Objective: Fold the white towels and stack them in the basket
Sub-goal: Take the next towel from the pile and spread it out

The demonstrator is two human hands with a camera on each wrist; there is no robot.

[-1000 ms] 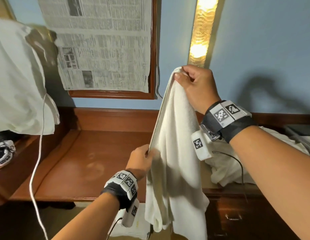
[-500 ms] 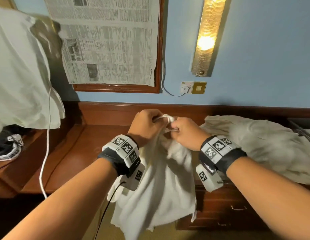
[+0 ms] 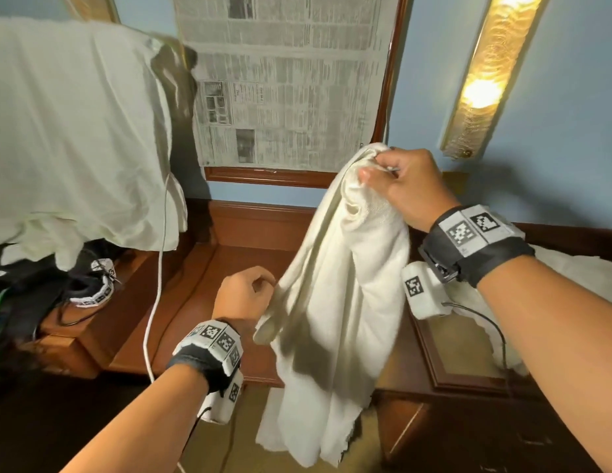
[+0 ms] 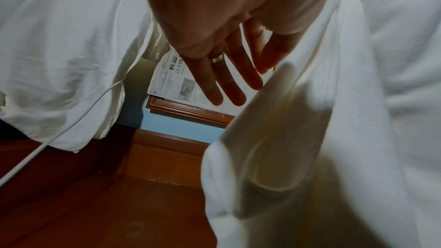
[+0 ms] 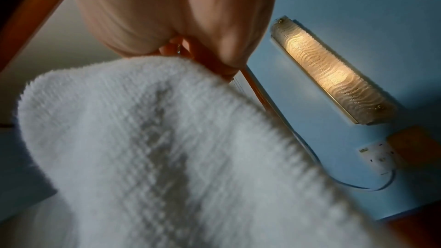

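right hand point(image 3: 405, 186) is pinching the white towel point(image 3: 335, 302) by its top corner, letting it hang above the wooden desk point(image 3: 202, 302); left hand point(image 3: 245, 295), fingers released, is reaching for its edge.

Head view looks forward and down over the desk point(image 3: 229, 268); both wrist views sit close, tilted upward, sharing the towel point(image 3: 338, 302) at 12 o'clock.
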